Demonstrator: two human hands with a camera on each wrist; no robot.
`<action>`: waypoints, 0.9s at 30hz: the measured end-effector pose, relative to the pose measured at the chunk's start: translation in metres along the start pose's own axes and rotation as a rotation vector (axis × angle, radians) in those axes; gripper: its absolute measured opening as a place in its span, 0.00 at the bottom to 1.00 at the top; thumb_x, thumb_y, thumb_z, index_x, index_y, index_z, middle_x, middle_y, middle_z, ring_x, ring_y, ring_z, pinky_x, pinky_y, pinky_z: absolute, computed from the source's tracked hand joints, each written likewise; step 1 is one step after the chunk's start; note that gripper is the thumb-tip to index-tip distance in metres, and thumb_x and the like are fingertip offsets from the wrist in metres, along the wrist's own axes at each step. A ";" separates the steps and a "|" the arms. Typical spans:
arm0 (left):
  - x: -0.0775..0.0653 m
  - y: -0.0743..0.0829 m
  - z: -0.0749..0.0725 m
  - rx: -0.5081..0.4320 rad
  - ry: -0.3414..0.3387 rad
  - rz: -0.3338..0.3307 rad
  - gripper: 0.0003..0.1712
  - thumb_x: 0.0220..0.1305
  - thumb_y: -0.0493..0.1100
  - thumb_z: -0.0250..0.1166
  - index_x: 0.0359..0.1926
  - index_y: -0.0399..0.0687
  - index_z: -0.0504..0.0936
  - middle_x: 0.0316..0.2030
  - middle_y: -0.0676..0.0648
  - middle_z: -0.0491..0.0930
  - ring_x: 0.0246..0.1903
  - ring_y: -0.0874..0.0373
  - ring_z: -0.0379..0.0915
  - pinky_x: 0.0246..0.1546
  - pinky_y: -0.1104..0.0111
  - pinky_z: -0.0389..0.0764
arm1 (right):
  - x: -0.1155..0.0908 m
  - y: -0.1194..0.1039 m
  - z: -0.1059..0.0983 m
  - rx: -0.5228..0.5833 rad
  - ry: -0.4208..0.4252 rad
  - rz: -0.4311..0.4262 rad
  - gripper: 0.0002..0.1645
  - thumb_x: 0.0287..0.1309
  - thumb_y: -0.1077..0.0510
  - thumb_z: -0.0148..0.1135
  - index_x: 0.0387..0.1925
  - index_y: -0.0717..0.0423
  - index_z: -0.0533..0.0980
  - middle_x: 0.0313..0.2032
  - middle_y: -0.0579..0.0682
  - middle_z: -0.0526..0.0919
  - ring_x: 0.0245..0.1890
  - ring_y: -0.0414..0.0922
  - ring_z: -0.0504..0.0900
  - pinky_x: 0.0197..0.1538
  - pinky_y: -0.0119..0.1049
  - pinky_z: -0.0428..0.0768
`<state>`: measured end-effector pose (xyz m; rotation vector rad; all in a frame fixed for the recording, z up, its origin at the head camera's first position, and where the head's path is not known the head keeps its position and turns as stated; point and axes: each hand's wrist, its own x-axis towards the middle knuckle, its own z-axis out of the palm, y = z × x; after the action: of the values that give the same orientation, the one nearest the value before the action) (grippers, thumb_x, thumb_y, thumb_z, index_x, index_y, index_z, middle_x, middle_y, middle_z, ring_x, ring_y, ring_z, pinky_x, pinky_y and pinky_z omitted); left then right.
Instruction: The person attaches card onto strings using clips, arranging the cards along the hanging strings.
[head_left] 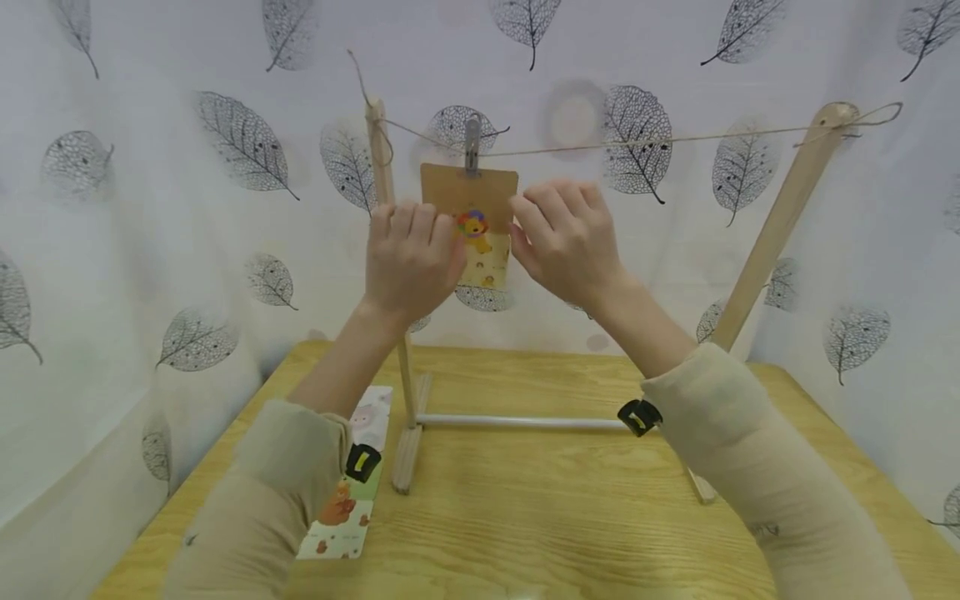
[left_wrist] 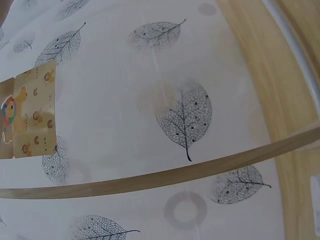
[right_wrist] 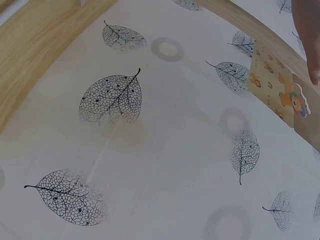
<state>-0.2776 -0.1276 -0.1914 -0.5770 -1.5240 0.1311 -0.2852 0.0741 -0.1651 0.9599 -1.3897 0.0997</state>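
A brown and cream greeting card (head_left: 487, 271) with a lion picture hangs from a grey clothespin (head_left: 472, 143) on a thin twine line (head_left: 585, 148). My left hand (head_left: 414, 258) is raised at the card's left side and covers part of its lower left in the head view. Raised too, my right hand (head_left: 567, 233) is at the card's right edge. Both hands show their backs with the fingers bent forward; their fingertips are largely hidden. The card (left_wrist: 37, 110) also shows in the left wrist view, and the same card (right_wrist: 272, 80) appears in the right wrist view.
Wooden posts, one on the left (head_left: 407, 375) and one on the right (head_left: 776, 225), carry the twine. A white rod (head_left: 525, 422) joins them low down. Another patterned card (head_left: 352, 517) lies on the wooden table (head_left: 540, 517), partly behind my left arm. A leaf-print curtain (head_left: 300, 217) surrounds the table.
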 end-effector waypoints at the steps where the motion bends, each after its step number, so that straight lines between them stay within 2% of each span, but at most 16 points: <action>1: -0.001 0.000 -0.001 -0.009 -0.012 0.005 0.11 0.55 0.42 0.56 0.23 0.37 0.70 0.25 0.41 0.71 0.29 0.46 0.65 0.33 0.57 0.66 | -0.002 -0.001 -0.001 0.011 0.001 -0.005 0.07 0.50 0.63 0.56 0.33 0.62 0.76 0.30 0.55 0.77 0.32 0.55 0.74 0.34 0.47 0.69; 5: -0.008 -0.002 -0.005 -0.041 -0.052 0.025 0.15 0.55 0.44 0.61 0.21 0.37 0.70 0.21 0.41 0.72 0.24 0.47 0.66 0.27 0.59 0.65 | -0.011 -0.004 -0.007 0.047 0.004 -0.021 0.07 0.50 0.61 0.54 0.31 0.61 0.76 0.27 0.54 0.76 0.29 0.54 0.74 0.32 0.47 0.70; 9: -0.018 -0.004 -0.007 -0.082 -0.057 0.051 0.15 0.54 0.45 0.61 0.23 0.37 0.71 0.19 0.41 0.72 0.20 0.46 0.66 0.22 0.60 0.64 | -0.020 -0.008 -0.013 0.065 0.000 -0.040 0.08 0.52 0.60 0.53 0.30 0.61 0.76 0.26 0.54 0.76 0.27 0.54 0.75 0.30 0.46 0.70; 16: -0.038 -0.011 -0.016 -0.119 -0.095 0.059 0.17 0.52 0.44 0.63 0.18 0.39 0.67 0.16 0.43 0.67 0.17 0.47 0.63 0.19 0.61 0.64 | -0.033 -0.014 -0.022 0.101 -0.028 -0.047 0.08 0.54 0.60 0.51 0.30 0.61 0.75 0.25 0.54 0.76 0.24 0.53 0.74 0.28 0.44 0.71; 22: -0.051 -0.019 -0.024 -0.135 -0.121 0.036 0.15 0.55 0.43 0.57 0.21 0.36 0.69 0.17 0.41 0.70 0.18 0.46 0.66 0.19 0.59 0.66 | -0.047 -0.013 -0.030 0.113 -0.054 -0.042 0.09 0.55 0.60 0.50 0.28 0.61 0.75 0.24 0.54 0.76 0.23 0.53 0.73 0.27 0.44 0.71; 25: -0.059 -0.022 -0.028 -0.134 -0.132 0.020 0.17 0.58 0.44 0.52 0.20 0.36 0.68 0.17 0.41 0.69 0.17 0.46 0.65 0.17 0.60 0.64 | -0.054 -0.014 -0.034 0.129 -0.065 -0.036 0.10 0.55 0.61 0.50 0.27 0.62 0.76 0.23 0.54 0.75 0.23 0.53 0.73 0.27 0.44 0.71; 27: -0.065 -0.024 -0.030 -0.131 -0.147 0.014 0.16 0.57 0.44 0.52 0.19 0.37 0.66 0.16 0.42 0.68 0.16 0.47 0.64 0.15 0.61 0.63 | -0.059 -0.015 -0.036 0.140 -0.074 -0.032 0.10 0.55 0.61 0.50 0.27 0.62 0.76 0.23 0.54 0.76 0.23 0.53 0.74 0.27 0.44 0.72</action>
<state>-0.2600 -0.1848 -0.2381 -0.6949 -1.6801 0.0855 -0.2622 0.1143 -0.2190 1.1111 -1.4494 0.1402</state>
